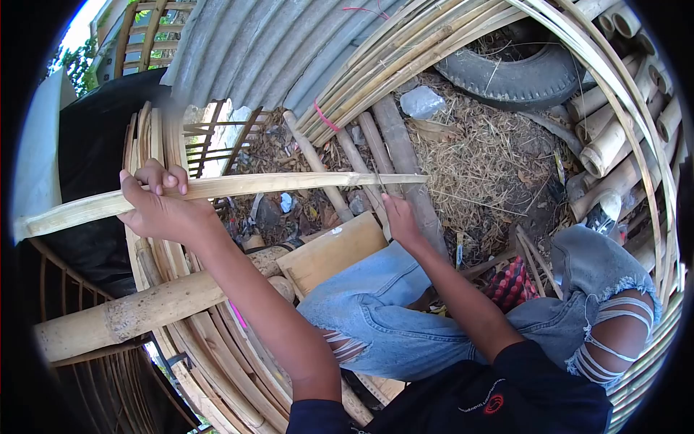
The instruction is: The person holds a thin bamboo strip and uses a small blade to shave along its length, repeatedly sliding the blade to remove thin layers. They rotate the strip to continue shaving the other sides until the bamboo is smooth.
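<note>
My left hand [163,210] is curled part-closed around the strip [289,185], thumb and fingers wrapping it toward one end. The strip runs from that grip across to my right hand [402,215], its far end just past those fingers. My right fingers are folded closed on a thin tool [382,185], perhaps a blade, that crosses the strip. Below and between my hands a board [334,253] lies tilted by a thick pole [137,312]. Beyond my right hand, dry straw [477,155] covers the dirt, with a tyre [510,76] further out; a corrugated sheet [246,54] stands beyond both hands.
</note>
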### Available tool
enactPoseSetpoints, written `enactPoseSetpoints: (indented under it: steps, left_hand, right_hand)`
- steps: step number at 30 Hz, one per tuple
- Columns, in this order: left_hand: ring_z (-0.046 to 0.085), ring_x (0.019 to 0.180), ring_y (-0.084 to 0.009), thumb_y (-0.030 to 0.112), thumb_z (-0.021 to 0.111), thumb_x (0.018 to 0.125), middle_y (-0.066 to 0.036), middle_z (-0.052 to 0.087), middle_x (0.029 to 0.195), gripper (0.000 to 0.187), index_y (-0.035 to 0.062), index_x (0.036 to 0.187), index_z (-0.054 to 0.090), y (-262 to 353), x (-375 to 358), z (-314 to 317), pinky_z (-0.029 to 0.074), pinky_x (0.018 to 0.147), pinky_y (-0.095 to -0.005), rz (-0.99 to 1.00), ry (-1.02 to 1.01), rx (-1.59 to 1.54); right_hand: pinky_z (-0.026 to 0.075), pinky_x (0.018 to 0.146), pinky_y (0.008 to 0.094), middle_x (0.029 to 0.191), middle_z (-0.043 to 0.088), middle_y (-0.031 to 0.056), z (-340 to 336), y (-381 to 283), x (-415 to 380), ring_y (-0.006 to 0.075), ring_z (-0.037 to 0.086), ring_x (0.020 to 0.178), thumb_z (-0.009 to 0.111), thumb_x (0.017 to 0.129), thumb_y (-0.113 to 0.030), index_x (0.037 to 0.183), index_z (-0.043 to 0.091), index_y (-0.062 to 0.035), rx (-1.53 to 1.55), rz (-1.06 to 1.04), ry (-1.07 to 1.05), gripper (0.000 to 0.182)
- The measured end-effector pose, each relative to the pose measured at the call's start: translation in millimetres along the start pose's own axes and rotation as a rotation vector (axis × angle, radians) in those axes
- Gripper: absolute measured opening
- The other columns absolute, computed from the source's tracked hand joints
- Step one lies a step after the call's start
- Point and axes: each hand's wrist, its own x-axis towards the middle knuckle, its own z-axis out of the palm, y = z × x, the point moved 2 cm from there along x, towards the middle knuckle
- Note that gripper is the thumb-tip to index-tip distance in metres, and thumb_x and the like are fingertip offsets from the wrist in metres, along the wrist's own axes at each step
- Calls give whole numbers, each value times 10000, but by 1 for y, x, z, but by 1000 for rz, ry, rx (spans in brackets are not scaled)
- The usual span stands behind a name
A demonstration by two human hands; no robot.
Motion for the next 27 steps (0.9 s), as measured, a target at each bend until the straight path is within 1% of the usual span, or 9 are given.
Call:
enactPoseSetpoints:
  steps: [1, 3, 6, 11, 13, 19, 22, 25, 27]
  left_hand:
    - [304, 384, -93, 83, 487, 850, -26, 325, 481, 236, 51, 710, 299, -1, 1, -1, 221, 314, -209, -1, -3, 8]
    - [309, 390, -91, 88, 492, 852, -23, 329, 488, 219, 52, 729, 314, -1, 0, -4, 227, 314, -206, 7, 15, 17]
    - [324, 397, -91, 90, 500, 852, -27, 345, 501, 181, 56, 773, 341, 1, 4, -12, 243, 320, -198, -9, 44, -5]
    - [341, 423, -86, 70, 513, 847, -13, 351, 507, 163, 59, 808, 355, 35, 23, -40, 243, 338, -179, 65, 101, 40]
    - [345, 435, -88, 58, 531, 834, -21, 357, 507, 188, 54, 794, 347, 53, 30, -50, 233, 340, -179, 93, 87, 32]
    - [351, 460, -92, 65, 541, 829, -28, 370, 508, 226, 50, 750, 330, 68, 43, -70, 218, 339, -183, 113, 177, 117]
    - [347, 463, -81, 69, 542, 830, -11, 347, 501, 231, 50, 727, 336, 76, 47, -72, 213, 328, -181, 142, 66, 72]
    - [329, 459, -78, 74, 539, 833, -1, 330, 495, 221, 46, 726, 348, 60, 39, -63, 208, 321, -178, 135, 116, 127]
    - [306, 455, -74, 74, 536, 832, 0, 317, 488, 201, 44, 743, 359, 53, 38, -64, 202, 316, -175, 110, 85, 104]
  right_hand:
    - [372, 569, 426, 618, 509, 274, 4, 23, 2, 380, 516, 585, 393, 918, -366, 744, 544, 111, 5, 6, -4, 530]
    - [377, 599, 438, 633, 512, 269, -9, 91, 8, 384, 511, 605, 398, 912, -382, 772, 544, 108, -65, 395, 185, 530]
    - [364, 573, 425, 557, 466, 219, -45, 93, 14, 302, 438, 531, 404, 905, -410, 675, 523, 100, -258, 303, 131, 571]
    - [384, 607, 438, 587, 496, 248, -3, 92, 15, 322, 492, 561, 406, 896, -440, 729, 550, 98, -135, 352, 232, 581]
    - [392, 630, 459, 682, 532, 291, -2, 60, 7, 435, 550, 712, 420, 895, -414, 737, 560, 87, -103, 350, 131, 543]
    - [404, 632, 445, 669, 531, 288, -4, 51, -2, 425, 560, 703, 415, 895, -421, 749, 574, 79, -166, 350, 6, 545]
    - [407, 654, 453, 694, 543, 295, 8, 50, -8, 424, 567, 720, 420, 887, -441, 759, 579, 85, -168, 349, -130, 564]
    - [406, 620, 425, 652, 541, 261, 17, 60, -14, 350, 568, 644, 414, 892, -450, 755, 575, 88, -184, 357, -78, 578]
    - [404, 624, 429, 661, 540, 269, 13, 66, -17, 364, 562, 649, 419, 890, -449, 753, 575, 89, -200, 365, -93, 577]
